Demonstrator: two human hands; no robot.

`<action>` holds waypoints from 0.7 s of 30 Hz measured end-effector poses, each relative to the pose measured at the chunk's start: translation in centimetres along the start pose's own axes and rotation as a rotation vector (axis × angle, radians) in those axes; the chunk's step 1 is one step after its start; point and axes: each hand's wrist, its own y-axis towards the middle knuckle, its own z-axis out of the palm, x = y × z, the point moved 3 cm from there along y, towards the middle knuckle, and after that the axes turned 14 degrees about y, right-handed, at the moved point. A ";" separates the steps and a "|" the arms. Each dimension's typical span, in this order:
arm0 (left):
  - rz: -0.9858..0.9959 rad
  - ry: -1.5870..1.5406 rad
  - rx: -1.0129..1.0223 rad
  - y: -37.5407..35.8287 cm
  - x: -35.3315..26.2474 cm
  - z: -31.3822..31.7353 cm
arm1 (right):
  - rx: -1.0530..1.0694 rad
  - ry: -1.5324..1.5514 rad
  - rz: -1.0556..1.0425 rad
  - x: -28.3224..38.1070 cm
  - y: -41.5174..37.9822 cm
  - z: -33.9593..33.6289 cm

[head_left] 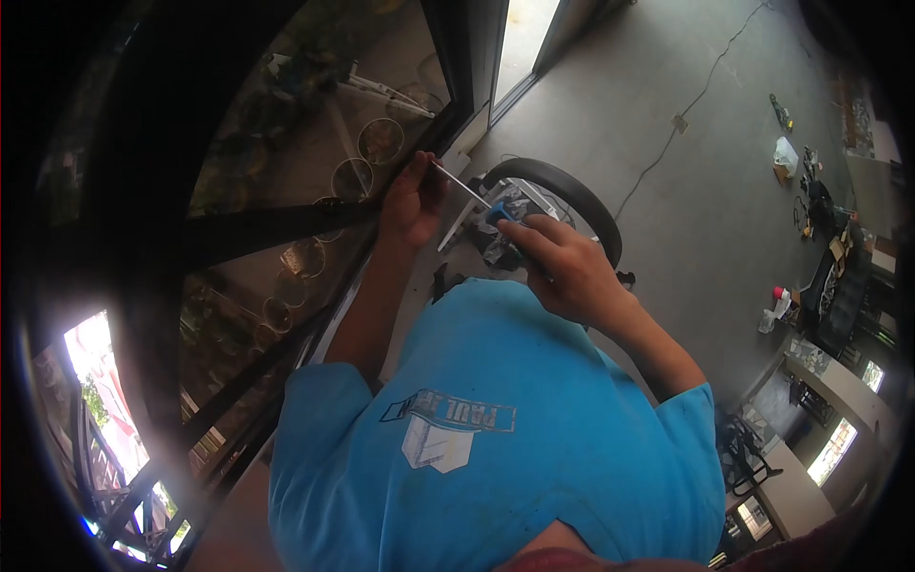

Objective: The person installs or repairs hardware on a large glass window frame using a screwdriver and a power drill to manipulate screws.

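Note:
A screwdriver with a blue handle and a long thin metal shaft is in my right hand, whose fingers wrap round the handle. The shaft points up and to the left, and its tip lies by the fingertips of my left hand. The left fingers are bent together beside the dark window frame; whether they pinch the tip or some small part is too small to tell. Below the screwdriver, a black curved rim arcs round a white frame and crumpled grey plastic.
Dark-framed glass panes stand close on the left. A cable with a small box runs across the grey floor. At the right lie a white bag, scattered tools and parts, and a black metal stand.

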 end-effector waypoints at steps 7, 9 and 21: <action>0.090 -0.004 -0.090 -0.6 -1.2 -0.5 | 0.028 -0.182 -0.086 1.3 1.9 -0.8; 0.107 0.008 -0.114 -0.7 -2.5 -0.1 | 0.089 -0.324 -0.102 1.6 2.9 -1.1; 0.555 0.015 0.360 -1.5 -21.2 12.3 | -0.165 0.155 -0.197 9.6 11.1 -5.6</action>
